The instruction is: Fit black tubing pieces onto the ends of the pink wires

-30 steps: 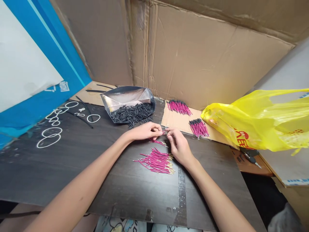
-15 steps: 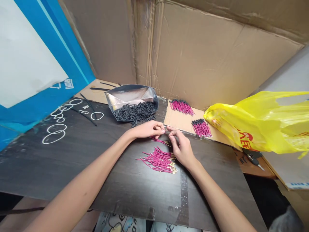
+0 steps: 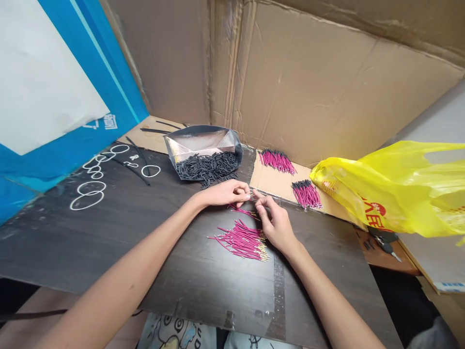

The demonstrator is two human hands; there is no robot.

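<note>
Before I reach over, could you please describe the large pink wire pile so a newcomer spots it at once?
On the dark table, look on the wearer's side of the left hand, past a small cluster of wires. The large pink pile fans out there, gold tips rightward; it shows no black ends, unlike the two bundles on the cardboard.

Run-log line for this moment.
left hand: pinching gold-tipped wire | right hand: close by, contact unclear | loose pink wires: on table | black tubes: mostly in open bag

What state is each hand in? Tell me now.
Left hand: closed, pinching wire.
Right hand: fingers curled; whether it holds anything cannot be told.
</note>
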